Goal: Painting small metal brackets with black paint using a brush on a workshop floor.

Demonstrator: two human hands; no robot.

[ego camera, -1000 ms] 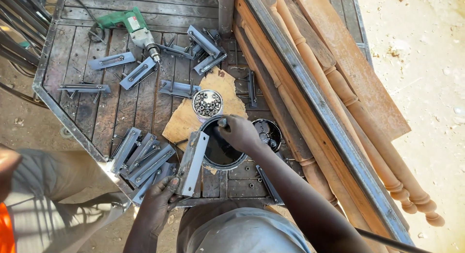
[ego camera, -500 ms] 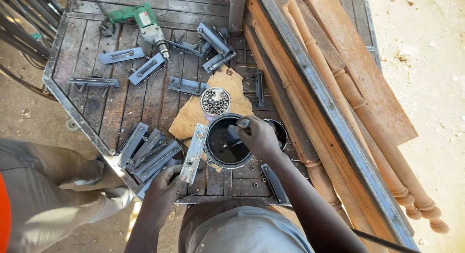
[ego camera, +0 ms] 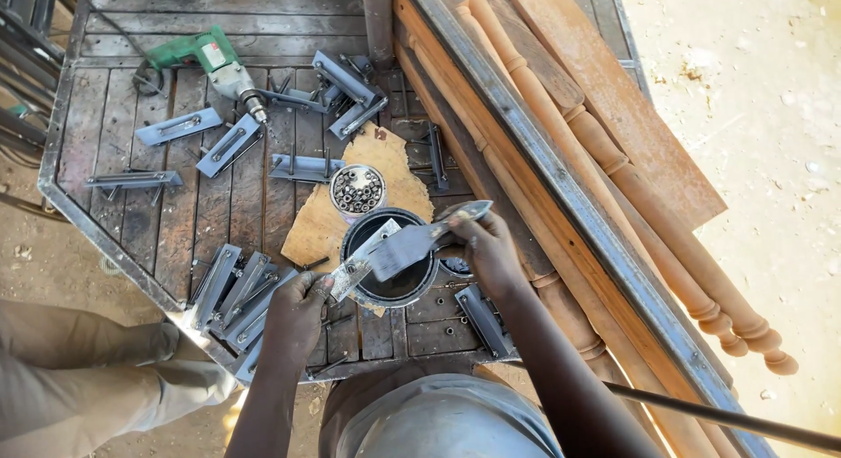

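Outdoor workshop: drill [ego camera: 213, 62], metal brackets [ego camera: 235, 293]

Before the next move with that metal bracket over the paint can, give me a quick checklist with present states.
1. Left hand grips the metal bracket at its lower end: ok.
2. Right hand holds the brush against the bracket: ok.
3. Bracket is over the open paint can: ok.
4. Can sits on the cardboard, upright: ok.
5. Paint level in the can: cannot tell.
6. Tin of nuts stands apart from the can: ok.

Left hand [ego camera: 298, 313] holds metal bracket [ego camera: 361, 267]; right hand [ego camera: 487, 248] brushes it.
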